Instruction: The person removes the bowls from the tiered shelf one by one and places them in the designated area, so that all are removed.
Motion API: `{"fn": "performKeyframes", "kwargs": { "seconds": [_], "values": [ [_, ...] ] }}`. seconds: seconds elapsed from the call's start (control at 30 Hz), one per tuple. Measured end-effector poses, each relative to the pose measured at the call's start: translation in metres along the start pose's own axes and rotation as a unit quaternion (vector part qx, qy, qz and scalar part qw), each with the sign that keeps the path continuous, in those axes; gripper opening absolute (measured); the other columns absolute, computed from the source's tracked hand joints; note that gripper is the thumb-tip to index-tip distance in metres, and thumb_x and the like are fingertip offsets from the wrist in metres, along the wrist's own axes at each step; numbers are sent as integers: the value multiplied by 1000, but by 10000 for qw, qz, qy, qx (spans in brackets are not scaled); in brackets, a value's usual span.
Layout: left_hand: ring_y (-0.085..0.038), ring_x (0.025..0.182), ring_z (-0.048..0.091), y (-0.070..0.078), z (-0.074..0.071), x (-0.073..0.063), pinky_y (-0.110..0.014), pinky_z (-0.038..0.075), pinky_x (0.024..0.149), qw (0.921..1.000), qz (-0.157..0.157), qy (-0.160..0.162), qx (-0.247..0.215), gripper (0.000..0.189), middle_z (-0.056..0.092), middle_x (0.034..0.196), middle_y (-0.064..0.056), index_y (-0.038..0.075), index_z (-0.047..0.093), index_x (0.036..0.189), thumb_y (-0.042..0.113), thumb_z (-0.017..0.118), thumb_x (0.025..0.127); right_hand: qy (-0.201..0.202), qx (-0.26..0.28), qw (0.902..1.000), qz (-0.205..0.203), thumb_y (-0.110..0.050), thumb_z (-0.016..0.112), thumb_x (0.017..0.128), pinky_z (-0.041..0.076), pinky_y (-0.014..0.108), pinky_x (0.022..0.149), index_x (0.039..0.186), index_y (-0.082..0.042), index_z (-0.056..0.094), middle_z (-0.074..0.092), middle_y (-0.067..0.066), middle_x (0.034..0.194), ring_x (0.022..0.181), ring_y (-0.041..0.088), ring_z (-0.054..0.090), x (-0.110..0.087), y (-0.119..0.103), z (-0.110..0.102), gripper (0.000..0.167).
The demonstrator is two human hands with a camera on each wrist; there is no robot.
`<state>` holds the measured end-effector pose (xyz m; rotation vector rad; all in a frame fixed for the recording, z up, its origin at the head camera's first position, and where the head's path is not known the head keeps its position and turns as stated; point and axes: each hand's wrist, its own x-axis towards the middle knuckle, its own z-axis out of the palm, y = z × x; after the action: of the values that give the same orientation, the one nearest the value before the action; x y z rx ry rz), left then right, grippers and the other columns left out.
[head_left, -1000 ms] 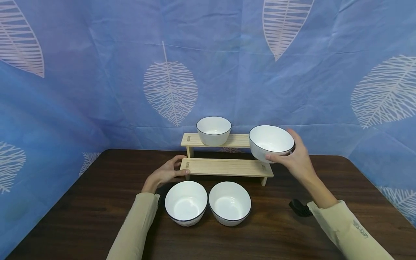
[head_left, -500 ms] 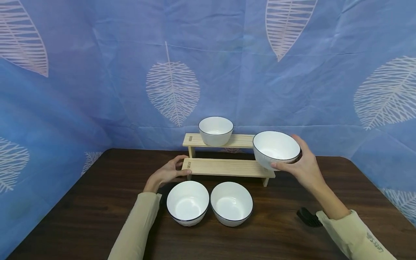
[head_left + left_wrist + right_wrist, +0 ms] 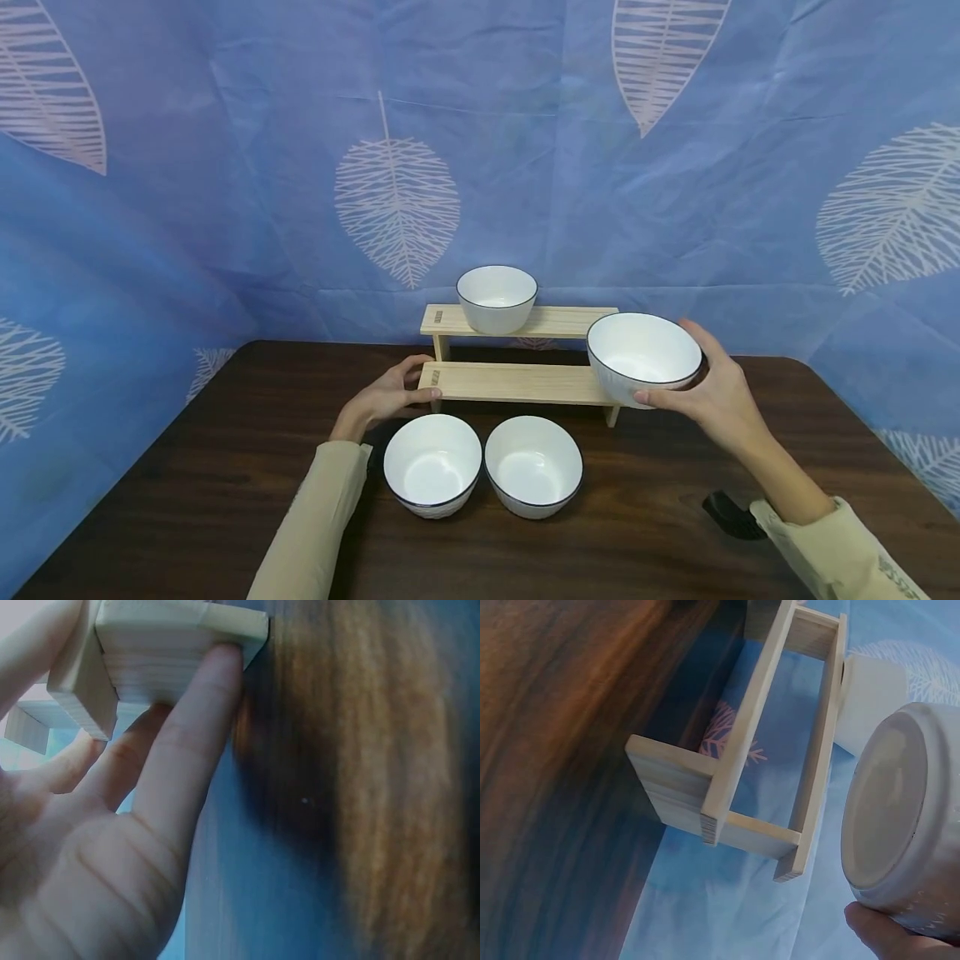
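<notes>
My right hand [image 3: 712,400] holds a white bowl with a dark rim [image 3: 643,354] by its right side, thumb at the front. In the right wrist view the underside of that bowl [image 3: 885,802] shows, held apart from the shelf. A two-tier wooden rack [image 3: 517,383] stands at the back of the table. Its left end is gripped by my left hand [image 3: 384,402], thumb at the lower tier's front corner. The left wrist view shows fingers [image 3: 184,750] against the rack's end panel [image 3: 150,664]. Another white bowl [image 3: 497,308] sits on the upper tier, left of centre.
Two more white bowls, a left one [image 3: 432,471] and a right one [image 3: 534,471], stand side by side on the dark wooden table [image 3: 600,558] before the rack. A blue cloth with leaf prints [image 3: 510,150] hangs behind. A black strap-like thing [image 3: 731,517] is beside the right cuff.
My right hand has brought its bowl right, lower and nearer, from beside the upper tier to over the lower tier's right end. The left hand stays on the rack.
</notes>
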<state>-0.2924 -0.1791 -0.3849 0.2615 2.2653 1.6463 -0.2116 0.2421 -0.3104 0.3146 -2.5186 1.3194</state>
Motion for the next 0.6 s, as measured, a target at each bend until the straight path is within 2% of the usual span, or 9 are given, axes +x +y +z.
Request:
{"fn": "performKeyframes", "kwargs": {
  "seconds": [0.13, 0.17, 0.23, 0.3, 0.37, 0.4, 0.5, 0.6],
  "values": [
    [-41, 122, 58, 0, -1, -1, -56, 50, 99, 10000, -16, -23, -8, 74, 37, 153, -29, 4, 22, 158, 9, 67, 99, -73, -52, 10000, 3, -12, 89, 77, 39, 7, 73, 160, 2, 17, 32, 35, 152, 128, 49, 42, -4, 3, -1, 111],
    [-41, 122, 59, 0, -1, -1, -55, 50, 99, 10000, -21, -26, -15, 74, 37, 153, -29, 4, 22, 158, 9, 67, 99, -72, -95, 9999, 6, -12, 89, 76, 40, 10, 75, 160, 2, 18, 32, 35, 152, 129, 48, 42, -5, 3, -1, 111],
    [-40, 121, 59, 0, -1, 0, -55, 51, 99, 10000, -49, -16, -10, 74, 37, 153, -29, 4, 22, 158, 9, 67, 99, -70, -151, 9999, 8, -13, 89, 76, 46, 23, 82, 160, 2, 18, 31, 35, 153, 130, 49, 41, -6, 3, -1, 111],
    [-39, 120, 60, 0, -1, -1, -54, 51, 98, 10000, -50, -6, 2, 74, 37, 153, -29, 4, 23, 158, 9, 67, 99, -64, -205, 9998, -4, -12, 90, 75, 49, 41, 88, 160, 2, 19, 31, 35, 153, 130, 51, 39, -8, 4, -2, 112],
    [-39, 120, 60, 0, 0, -1, -54, 51, 98, 10000, -62, 26, 5, 74, 38, 153, -29, 4, 23, 158, 9, 68, 99, -61, -280, 9996, 11, -13, 90, 74, 45, 60, 88, 160, 2, 19, 30, 36, 154, 131, 53, 38, -10, 4, -2, 113],
    [-39, 120, 60, 0, 0, -1, -55, 51, 98, 10000, -64, 36, 9, 74, 38, 152, -29, 4, 24, 158, 9, 68, 99, -72, -301, 9995, 19, -13, 91, 73, 44, 65, 88, 160, 2, 19, 29, 37, 154, 131, 55, 38, -11, 4, -2, 113],
    [-40, 120, 59, 0, 0, -1, -55, 51, 98, 10000, -34, 40, 4, 74, 38, 152, -29, 3, 24, 158, 9, 68, 98, -120, -384, 9992, 26, -14, 91, 73, 44, 68, 87, 160, 2, 20, 29, 38, 153, 130, 57, 38, -14, 6, -3, 114],
    [-41, 121, 59, -1, 0, -1, -55, 51, 98, 10000, -10, 36, -24, 74, 39, 151, -29, 4, 24, 157, 9, 68, 98, -165, -487, 9987, 4, -15, 92, 72, 46, 65, 85, 160, 2, 21, 30, 39, 152, 128, 56, 40, -18, 7, -3, 114]
  ]
}}
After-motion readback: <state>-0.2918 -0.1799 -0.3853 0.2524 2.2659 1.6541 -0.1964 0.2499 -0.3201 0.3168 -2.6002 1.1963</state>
